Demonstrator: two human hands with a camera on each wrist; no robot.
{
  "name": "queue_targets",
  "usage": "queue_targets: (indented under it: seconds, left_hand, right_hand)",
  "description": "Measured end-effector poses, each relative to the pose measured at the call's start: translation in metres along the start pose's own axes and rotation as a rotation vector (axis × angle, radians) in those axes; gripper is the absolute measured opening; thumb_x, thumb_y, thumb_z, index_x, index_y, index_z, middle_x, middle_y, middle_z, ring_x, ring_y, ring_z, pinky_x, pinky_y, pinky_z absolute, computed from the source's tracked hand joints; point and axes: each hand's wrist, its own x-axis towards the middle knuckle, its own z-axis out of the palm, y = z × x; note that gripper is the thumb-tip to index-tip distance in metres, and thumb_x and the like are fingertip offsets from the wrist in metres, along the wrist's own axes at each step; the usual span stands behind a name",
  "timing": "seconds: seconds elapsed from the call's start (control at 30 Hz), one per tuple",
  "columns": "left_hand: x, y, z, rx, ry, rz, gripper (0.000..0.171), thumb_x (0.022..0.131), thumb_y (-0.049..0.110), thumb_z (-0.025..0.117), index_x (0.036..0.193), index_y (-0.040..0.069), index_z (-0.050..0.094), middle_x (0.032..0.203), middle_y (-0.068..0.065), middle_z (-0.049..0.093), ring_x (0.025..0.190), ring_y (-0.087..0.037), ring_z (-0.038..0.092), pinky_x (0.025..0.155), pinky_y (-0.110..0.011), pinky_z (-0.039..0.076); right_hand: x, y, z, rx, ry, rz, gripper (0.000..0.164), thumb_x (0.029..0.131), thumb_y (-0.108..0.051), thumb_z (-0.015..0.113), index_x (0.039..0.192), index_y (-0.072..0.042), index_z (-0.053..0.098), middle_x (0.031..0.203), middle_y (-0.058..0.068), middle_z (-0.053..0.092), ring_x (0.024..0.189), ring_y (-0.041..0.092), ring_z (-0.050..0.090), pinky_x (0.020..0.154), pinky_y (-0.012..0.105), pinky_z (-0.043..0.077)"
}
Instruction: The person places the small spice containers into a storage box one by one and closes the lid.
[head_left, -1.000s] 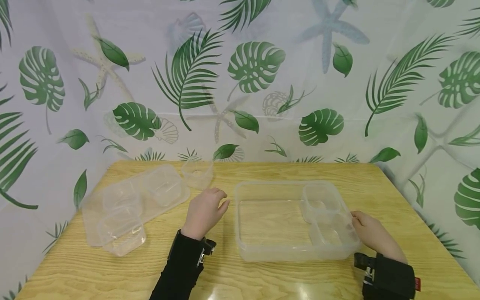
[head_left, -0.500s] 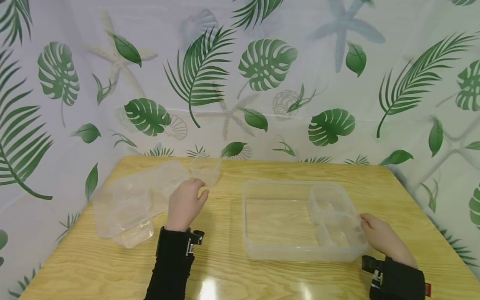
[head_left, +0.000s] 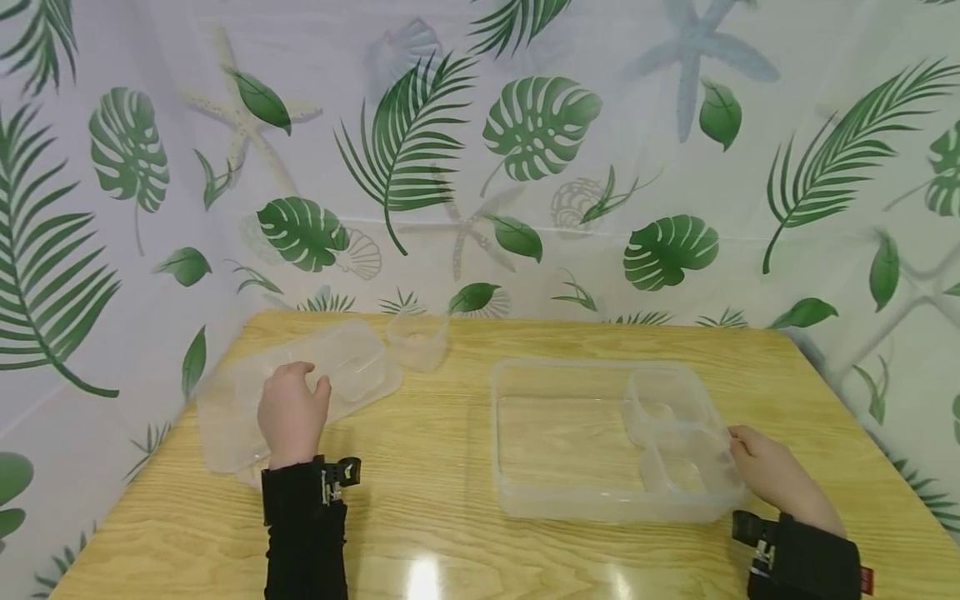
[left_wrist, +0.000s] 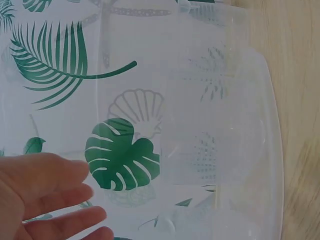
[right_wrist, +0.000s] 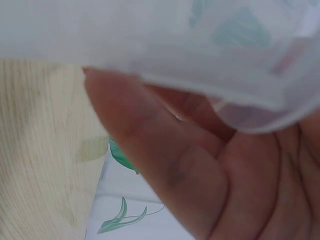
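Note:
At the right, a large clear plastic box [head_left: 558, 507] holds two small clear boxes, a back one [head_left: 663, 392] and a front one [head_left: 678, 475], along its right side. My right hand [head_left: 783, 479] grips its right wall; in the right wrist view a digit presses up against the plastic [right_wrist: 145, 75]. My left hand [head_left: 292, 417] is over the clear lid [head_left: 221, 446] at the left, its fingers loosely bent around nothing. A small clear box [head_left: 356, 371] is on the lid; others there are partly hidden behind the hand. The left wrist view shows the fingers [left_wrist: 65, 220] apart from the plastic.
Another small clear box [head_left: 418, 342] stands behind the lid's right end, near the table's back edge. The wooden table [head_left: 450, 550] meets a leaf-patterned cloth [head_left: 555, 275] at its back and left.
My left hand has moved left, from beside the large box to over the lid. The right hand stays at the large box. The head view has shifted slightly.

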Motion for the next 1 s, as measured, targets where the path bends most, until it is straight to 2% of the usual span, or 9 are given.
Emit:
queue_targets:
  seconds: [0.17,0.33,0.77,1.0]
  left_hand:
    - [0.000,-0.005,0.005,0.016,-0.137,-0.090,0.033,0.085,0.015,0.056,0.110,-0.007,0.057,0.104,-0.027,0.055,0.083,-0.040,0.055,0.062,-0.047,0.045]
    - [0.003,-0.010,0.013,0.040,-0.212,-0.114,0.037,0.084,0.016,0.057,0.113,-0.007,0.055,0.106,-0.027,0.054,0.087,-0.042,0.053,0.063,-0.049,0.045]
    - [0.003,-0.012,0.018,0.065,-0.259,-0.094,0.026,0.085,0.007,0.055,0.108,-0.004,0.060,0.095,-0.024,0.060,0.071,-0.033,0.057,0.055,-0.041,0.046]
    - [0.004,-0.013,0.018,0.071,-0.294,-0.117,0.030,0.081,-0.009,0.045,0.105,-0.003,0.062,0.097,-0.022,0.060,0.077,-0.035,0.057,0.056,-0.041,0.046]
  right_hand:
    - [-0.002,0.001,0.000,0.013,-0.019,0.009,0.057,0.098,-0.029,0.019,0.125,0.019,0.031,0.121,0.039,0.034,0.107,0.052,0.035,0.080,0.055,0.037]
    - [0.000,-0.001,-0.001,0.011,-0.027,0.017,0.053,0.098,-0.025,0.019,0.124,0.020,0.030,0.120,0.040,0.034,0.107,0.052,0.036,0.080,0.055,0.038]
    - [0.001,-0.001,-0.001,0.007,-0.029,0.012,0.053,0.098,-0.024,0.018,0.123,0.021,0.031,0.119,0.040,0.035,0.105,0.052,0.038,0.079,0.054,0.039]
    - [0.001,0.000,0.000,-0.004,-0.006,-0.007,0.051,0.098,-0.022,0.018,0.122,0.021,0.032,0.117,0.040,0.037,0.104,0.052,0.039,0.078,0.053,0.040]
